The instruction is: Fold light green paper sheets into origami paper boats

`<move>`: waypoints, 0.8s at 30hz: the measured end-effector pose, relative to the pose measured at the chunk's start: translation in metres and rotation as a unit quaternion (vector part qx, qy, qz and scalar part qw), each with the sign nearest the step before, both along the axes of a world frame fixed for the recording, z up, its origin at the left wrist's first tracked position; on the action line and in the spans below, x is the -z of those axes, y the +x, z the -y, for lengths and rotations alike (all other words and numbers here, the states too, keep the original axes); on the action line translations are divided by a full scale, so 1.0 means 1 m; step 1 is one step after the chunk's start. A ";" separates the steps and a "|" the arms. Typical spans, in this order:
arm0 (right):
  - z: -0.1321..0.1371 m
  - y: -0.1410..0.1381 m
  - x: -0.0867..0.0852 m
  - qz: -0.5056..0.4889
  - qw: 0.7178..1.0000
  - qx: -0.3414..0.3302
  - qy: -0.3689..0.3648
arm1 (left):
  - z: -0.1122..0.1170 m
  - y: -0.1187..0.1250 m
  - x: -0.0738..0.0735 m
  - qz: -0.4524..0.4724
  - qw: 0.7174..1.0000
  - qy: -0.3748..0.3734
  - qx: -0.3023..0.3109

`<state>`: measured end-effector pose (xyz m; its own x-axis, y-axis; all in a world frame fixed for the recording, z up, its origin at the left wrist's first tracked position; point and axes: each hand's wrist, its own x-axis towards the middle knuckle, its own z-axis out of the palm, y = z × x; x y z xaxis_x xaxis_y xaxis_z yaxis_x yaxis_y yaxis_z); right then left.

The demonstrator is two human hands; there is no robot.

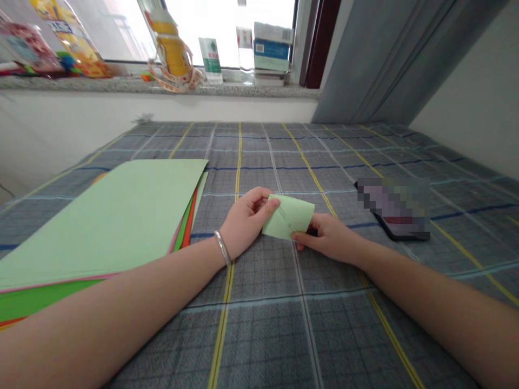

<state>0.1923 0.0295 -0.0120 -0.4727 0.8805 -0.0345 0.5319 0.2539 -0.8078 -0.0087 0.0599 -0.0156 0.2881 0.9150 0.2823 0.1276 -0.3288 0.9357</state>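
A small folded piece of light green paper (292, 215) is held a little above the checked cloth, with a crease running diagonally across its face. My left hand (248, 220) pinches its upper left corner, thumb on the front and fingers behind; a silver bangle circles that wrist. At the lower right edge, my right hand (329, 236) grips the same paper between thumb and fingers. The fingers behind the paper are partly hidden.
Left of my hands lies a stack of large coloured paper sheets (121, 210), light green on top. A phone (399, 235), its screen blurred, rests on the checked cloth (267, 335) at right. Bottles, boxes (272, 48) and snack bags line the windowsill (243, 93) beyond.
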 end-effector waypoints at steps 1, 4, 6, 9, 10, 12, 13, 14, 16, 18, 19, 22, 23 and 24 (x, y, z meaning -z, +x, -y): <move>0.000 0.000 0.001 -0.003 1.000 0.001 0.008 | 0.000 0.000 0.000 0.016 1.000 0.001 0.000; 0.001 0.000 0.002 -0.009 1.000 0.005 0.023 | 0.000 -0.001 0.001 0.036 0.999 0.004 0.010; 0.001 0.001 0.003 -0.002 0.999 0.007 0.031 | 0.000 -0.002 0.001 0.015 1.000 0.024 0.010; 0.002 0.002 0.003 0.011 0.999 0.009 0.052 | 0.001 -0.003 0.000 -0.012 0.999 0.039 -0.005; 0.002 0.002 0.003 0.016 0.998 0.013 0.064 | 0.002 -0.003 -0.001 -0.010 0.999 0.031 -0.010; 0.002 0.001 0.003 0.022 0.996 0.026 0.087 | 0.005 -0.002 -0.003 0.004 1.000 0.001 -0.006; 0.002 0.001 0.002 0.018 0.995 0.037 0.095 | 0.006 0.000 -0.005 0.012 1.000 -0.018 0.002; 0.002 0.000 0.001 0.008 0.994 0.047 0.099 | 0.008 0.001 -0.006 0.018 0.999 -0.039 0.015; 0.003 -0.001 0.000 -0.024 0.992 0.069 0.099 | 0.011 0.005 -0.008 0.025 0.995 -0.079 0.048; 0.003 -0.003 -0.002 -0.055 0.989 0.090 0.099 | 0.014 0.009 -0.009 0.026 0.992 -0.102 0.072; 0.003 -0.003 -0.003 -0.067 0.988 0.099 0.099 | 0.015 0.010 -0.009 0.026 0.991 -0.106 0.076; 0.002 -0.005 -0.004 -0.089 0.985 0.116 0.093 | 0.018 0.013 -0.009 0.005 0.991 -0.108 0.077; 0.002 -0.006 -0.004 -0.094 0.984 0.118 0.092 | 0.018 0.013 -0.009 -0.010 0.991 -0.109 0.079; 0.001 -0.006 -0.005 -0.098 0.984 0.120 0.091 | 0.018 0.014 -0.008 -0.024 0.991 -0.108 0.081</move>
